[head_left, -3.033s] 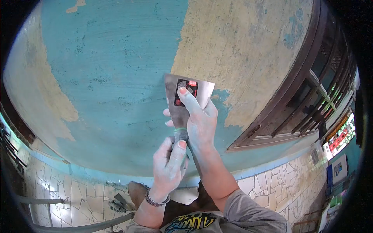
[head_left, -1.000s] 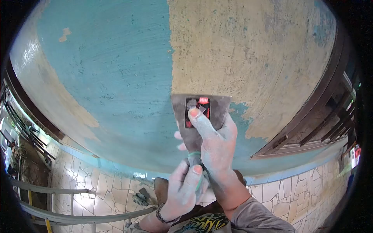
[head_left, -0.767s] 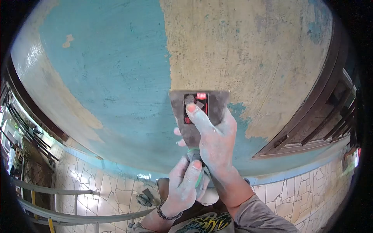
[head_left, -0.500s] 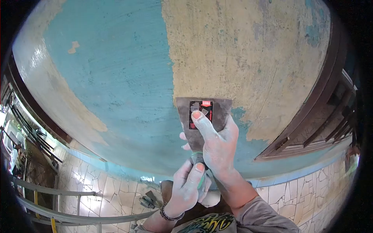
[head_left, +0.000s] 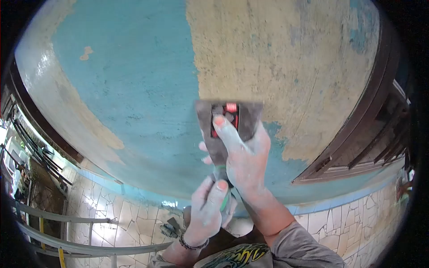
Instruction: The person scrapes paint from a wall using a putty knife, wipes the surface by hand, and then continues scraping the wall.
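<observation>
Head view, only one. Scraper (head_left: 217,148) is in both hands, held blade-up in front of the wall (head_left: 138,102). Wide blade edge at top, slightly blurred; left corner sits over the border between blue paint (head_left: 134,58) and the beige patch (head_left: 281,58), rest of the edge over beige. Can't tell if the edge touches the wall.

Right hand (head_left: 248,158): clamped on the blade. Thumb flat on the black-and-red label (head_left: 233,117), partly covering it; fingers behind, two tips poking out past the blade's left side.

Left hand (head_left: 208,207): lower down, fingers closed around the grey-green handle (head_left: 223,202), thumb lying along it near the collar. Dark bracelet (head_left: 193,244) on that wrist. Both hands coated in pale dust.

Surroundings: brown slatted window frame (head_left: 353,156) on the right, blue tongue of paint left of its lower corner. Narrower beige strip (head_left: 85,114) along the wall's left part. Cracked-pattern tile floor (head_left: 134,219) below, pale blue skirting (head_left: 313,205) where it meets the wall. Brush (head_left: 169,230) on the floor, left of the left hand. Grey rails (head_left: 85,248) lower left, yellow strips among them.
</observation>
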{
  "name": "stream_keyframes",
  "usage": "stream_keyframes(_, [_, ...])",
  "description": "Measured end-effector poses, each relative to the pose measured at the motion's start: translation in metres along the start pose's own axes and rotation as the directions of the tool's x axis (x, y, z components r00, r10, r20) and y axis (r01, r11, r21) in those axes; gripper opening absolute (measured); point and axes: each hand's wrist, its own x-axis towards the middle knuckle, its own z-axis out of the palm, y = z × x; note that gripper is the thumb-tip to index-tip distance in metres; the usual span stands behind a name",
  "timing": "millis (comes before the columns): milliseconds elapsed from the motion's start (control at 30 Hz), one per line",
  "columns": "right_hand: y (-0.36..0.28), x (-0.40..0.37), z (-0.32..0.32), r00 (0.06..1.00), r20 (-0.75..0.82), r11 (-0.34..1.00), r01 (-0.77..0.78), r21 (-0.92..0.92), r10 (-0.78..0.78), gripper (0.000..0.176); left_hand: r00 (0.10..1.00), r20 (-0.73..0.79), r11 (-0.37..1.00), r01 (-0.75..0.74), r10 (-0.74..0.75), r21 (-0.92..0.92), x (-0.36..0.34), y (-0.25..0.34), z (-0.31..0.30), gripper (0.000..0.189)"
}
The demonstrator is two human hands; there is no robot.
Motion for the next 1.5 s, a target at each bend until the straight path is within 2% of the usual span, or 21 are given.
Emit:
stream_keyframes(167, [-0.003,-0.001,-0.007,0.998,0.019,0.998,-0.065,0.006,0.064,0.028,0.998,0.064,1.000,-0.015,0.015,0.001,0.001,0.000,0.003,0.040])
stream_keyframes(200, [0.000,0.002,-0.005,1.000,0.015,1.000,-0.011,0.019,0.011,0.027,0.999,0.049,1.000,-0.012,0.011,0.013,0.003,0.008,0.005,0.040])
stream_keyframes(267, [0.003,-0.001,-0.006,1.000,0.001,0.999,-0.024,0.024,0.024,0.028,0.998,0.043,0.998,-0.053,0.052,0.033,0.001,0.009,0.005,0.040])
stream_keyframes(333, [0.001,-0.002,-0.005,1.000,-0.023,1.000,-0.020,-0.013,0.020,0.028,1.000,0.006,0.999,-0.022,0.022,0.037,0.000,0.005,0.006,0.039])
stream_keyframes(433, [-0.010,0.003,0.001,0.999,0.036,1.000,0.009,-0.003,-0.009,0.028,0.998,0.022,0.997,-0.054,0.054,0.045,0.008,0.018,0.007,0.038])
stream_keyframes(467, [-0.012,0.008,0.006,0.997,0.053,0.998,0.060,0.036,-0.062,0.028,0.998,0.033,0.997,-0.062,0.060,0.040,0.010,0.021,0.007,0.037])
stream_keyframes(667, [-0.004,-0.002,-0.005,0.999,0.026,0.999,0.038,-0.006,-0.038,0.029,1.000,0.016,0.999,0.012,-0.013,0.038,-0.003,0.008,0.008,0.038])
stream_keyframes(733, [-0.009,-0.001,-0.006,0.999,0.042,0.999,0.017,-0.035,-0.016,0.029,1.000,0.013,0.999,-0.024,0.023,0.022,0.002,0.011,0.012,0.039])
stream_keyframes(867, [-0.018,0.007,0.004,0.992,0.076,0.995,0.102,-0.022,-0.100,0.029,0.997,0.043,0.998,-0.060,0.060,-0.023,0.007,0.019,0.012,0.041])
stream_keyframes(1000, [-0.013,0.001,-0.010,0.996,0.067,0.997,0.058,-0.041,-0.055,0.029,0.999,0.052,1.000,-0.015,0.015,-0.009,0.002,0.009,0.016,0.041])
stream_keyframes(1100, [-0.026,0.014,0.005,0.985,0.102,0.991,0.135,0.019,-0.136,0.027,0.997,0.009,0.996,-0.083,0.083,0.012,0.014,0.025,0.020,0.041])
stream_keyframes(1133, [-0.035,0.016,0.012,0.983,0.116,0.989,0.145,-0.036,-0.140,0.025,0.997,0.005,0.996,-0.083,0.083,-0.015,0.014,0.025,0.022,0.041])
stream_keyframes(1233, [-0.038,0.010,0.004,0.983,0.152,0.991,0.112,-0.072,-0.100,0.025,0.995,0.000,0.988,-0.098,0.099,-0.123,0.014,0.024,0.027,0.040])
stream_keyframes(1267, [-0.029,0.004,-0.011,0.973,0.219,0.993,0.090,-0.082,-0.070,0.027,0.997,0.001,0.982,-0.078,0.079,-0.173,0.011,0.011,0.027,0.040])
stream_keyframes(1333, [0.000,-0.011,-0.059,0.899,0.439,0.915,0.183,-0.360,-0.007,0.033,0.999,0.026,0.965,-0.024,0.032,-0.261,0.003,-0.017,0.020,0.039])
stream_keyframes(1400, [0.020,-0.048,-0.088,0.861,0.427,0.880,-0.048,-0.473,0.277,0.036,0.983,-0.165,0.946,-0.125,0.078,-0.301,0.008,-0.071,0.013,0.034])
stream_keyframes(1433, [0.023,-0.052,-0.095,0.878,0.426,0.876,0.016,-0.481,0.218,0.036,0.960,-0.114,0.966,-0.258,0.257,0.007,0.005,-0.071,0.018,0.033])
stream_keyframes(1467, [0.026,-0.057,-0.103,0.891,0.423,0.868,0.071,-0.491,0.166,0.037,0.899,-0.058,0.852,-0.389,0.434,0.351,0.002,-0.071,0.024,0.033])
stream_keyframes(1500, [0.027,-0.061,-0.110,0.900,0.421,0.856,0.127,-0.501,0.114,0.037,0.809,-0.001,0.645,-0.469,0.588,0.603,-0.001,-0.071,0.030,0.032])
